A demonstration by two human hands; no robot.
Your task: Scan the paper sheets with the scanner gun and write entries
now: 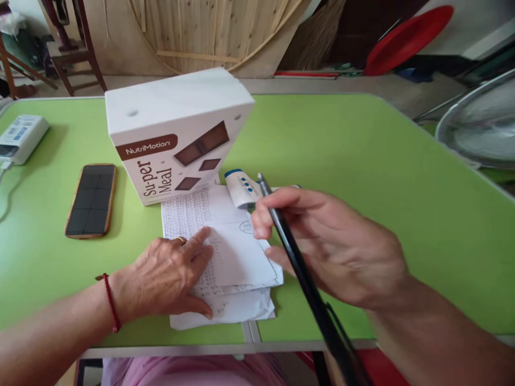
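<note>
My left hand (164,276), with a ring on one finger and a red cord at the wrist, lies with fingers spread on a stack of handwritten papers (241,262). My right hand (322,238) is raised over the table, fingers closed around a black pen (295,249). The pen slants, its grey end pointing up and left and its clip end toward me. Behind it lies a white device with blue buttons (242,187), partly hidden by my right hand. A white NutriMotion box (181,134) stands upright at the far edge of the papers.
The green table (346,139) carries a phone (90,199) left of the box and a white power bank (23,138) with a cable at far left. Beyond the table are a wooden chair (76,53), a red round lid-like object (408,40) and a large silvery round object (483,118).
</note>
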